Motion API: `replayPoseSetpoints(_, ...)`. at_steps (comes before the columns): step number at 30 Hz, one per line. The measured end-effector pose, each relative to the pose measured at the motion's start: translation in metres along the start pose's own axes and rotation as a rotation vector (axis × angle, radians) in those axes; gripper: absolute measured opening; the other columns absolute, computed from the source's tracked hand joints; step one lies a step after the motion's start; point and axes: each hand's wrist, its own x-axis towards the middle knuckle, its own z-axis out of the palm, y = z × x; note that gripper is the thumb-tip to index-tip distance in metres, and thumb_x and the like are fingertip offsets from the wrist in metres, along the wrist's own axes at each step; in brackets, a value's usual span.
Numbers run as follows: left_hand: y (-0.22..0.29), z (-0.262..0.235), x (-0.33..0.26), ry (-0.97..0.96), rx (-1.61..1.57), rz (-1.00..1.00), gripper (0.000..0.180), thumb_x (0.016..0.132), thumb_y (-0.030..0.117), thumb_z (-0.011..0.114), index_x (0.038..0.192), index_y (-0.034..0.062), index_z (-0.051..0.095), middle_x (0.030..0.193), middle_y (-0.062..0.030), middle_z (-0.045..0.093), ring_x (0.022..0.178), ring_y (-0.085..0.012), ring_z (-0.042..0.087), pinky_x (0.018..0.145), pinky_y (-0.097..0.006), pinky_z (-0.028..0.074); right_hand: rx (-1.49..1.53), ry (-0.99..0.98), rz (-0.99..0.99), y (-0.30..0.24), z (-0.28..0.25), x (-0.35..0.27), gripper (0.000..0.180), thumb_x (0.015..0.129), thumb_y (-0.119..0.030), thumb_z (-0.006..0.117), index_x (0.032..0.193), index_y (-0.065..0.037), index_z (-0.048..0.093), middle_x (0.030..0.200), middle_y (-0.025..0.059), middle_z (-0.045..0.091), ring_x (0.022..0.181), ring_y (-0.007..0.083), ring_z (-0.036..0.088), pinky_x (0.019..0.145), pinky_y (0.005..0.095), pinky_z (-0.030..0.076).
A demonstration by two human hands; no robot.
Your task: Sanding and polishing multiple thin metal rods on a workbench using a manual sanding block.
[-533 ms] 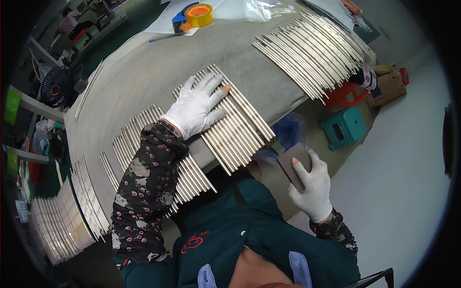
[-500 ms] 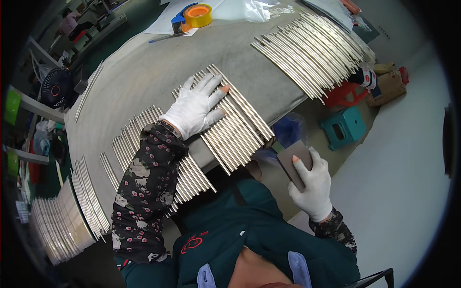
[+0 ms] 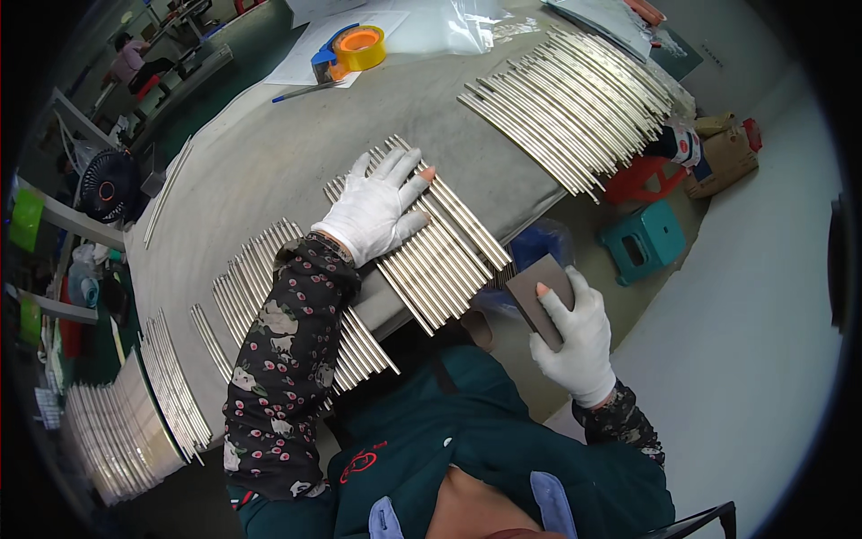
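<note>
My left hand (image 3: 377,208), in a white glove, lies flat with fingers spread on a row of thin metal rods (image 3: 440,260) at the near edge of the grey table (image 3: 260,171). Their ends stick out past that edge. My right hand (image 3: 575,337), also gloved, is off the table near my body and holds a small dark flat pad (image 3: 539,296) close to the rod ends. A second row of rods (image 3: 269,296) lies under my left forearm.
A large fan of rods (image 3: 575,108) lies at the table's far right. More rods (image 3: 171,386) are stacked at the left. A tape roll (image 3: 357,49), paper and a pen lie at the back. A teal stool (image 3: 642,242), a red stool and boxes stand on the floor.
</note>
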Motion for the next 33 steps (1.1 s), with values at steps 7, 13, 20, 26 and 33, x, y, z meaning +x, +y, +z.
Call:
replayPoseSetpoints(7,0.003,0.003,0.015,0.046,0.019,0.014,0.057,0.094,0.043,0.043,0.141,0.0122,0.038,0.148,-0.0167,0.032,0.139,-0.0333,0.026,0.111,-0.054,0.019,-0.017,0.031,0.012,0.007,-0.001,0.002,0.059,0.062,-0.015,0.071,0.120,-0.012,0.058,0.127,0.0273,0.046,0.100,0.0400,0.052,0.083,0.0438,0.048)
replayPoseSetpoints(13,0.005,0.002,0.019,0.019,0.023,0.000,0.057,0.095,0.043,0.043,0.142,0.0118,0.037,0.149,-0.0169,0.030,0.139,-0.0335,0.025,0.112,-0.053,0.018,-0.002,0.031,0.026,0.009,-0.002,0.004,0.059,0.062,-0.015,0.071,0.120,-0.012,0.059,0.127,0.0270,0.046,0.100,0.0403,0.052,0.083,0.0439,0.048)
replayPoseSetpoints(20,0.002,0.002,0.009,0.084,0.052,0.003,0.057,0.094,0.046,0.042,0.141,0.0137,0.040,0.147,-0.0155,0.034,0.139,-0.0319,0.027,0.111,-0.053,0.020,0.026,0.051,0.002,0.005,-0.005,0.007,0.059,0.061,-0.014,0.071,0.119,-0.012,0.059,0.127,0.0266,0.046,0.101,0.0403,0.052,0.084,0.0442,0.048)
replayPoseSetpoints(26,0.002,0.005,0.012,0.075,0.036,0.010,0.058,0.094,0.046,0.042,0.141,0.0131,0.039,0.147,-0.0156,0.033,0.138,-0.0318,0.027,0.111,-0.053,0.020,-0.002,0.091,0.003,0.008,-0.004,0.008,0.061,0.062,-0.013,0.071,0.122,-0.013,0.057,0.128,0.0257,0.045,0.102,0.0400,0.051,0.085,0.0436,0.047)
replayPoseSetpoints(33,0.005,0.002,0.017,0.027,0.016,0.000,0.057,0.094,0.042,0.043,0.143,0.0126,0.036,0.149,-0.0172,0.030,0.139,-0.0342,0.026,0.112,-0.053,0.018,-0.017,0.132,-0.009,0.009,-0.005,0.019,0.063,0.062,-0.012,0.071,0.123,-0.013,0.057,0.129,0.0255,0.045,0.102,0.0395,0.051,0.085,0.0431,0.047)
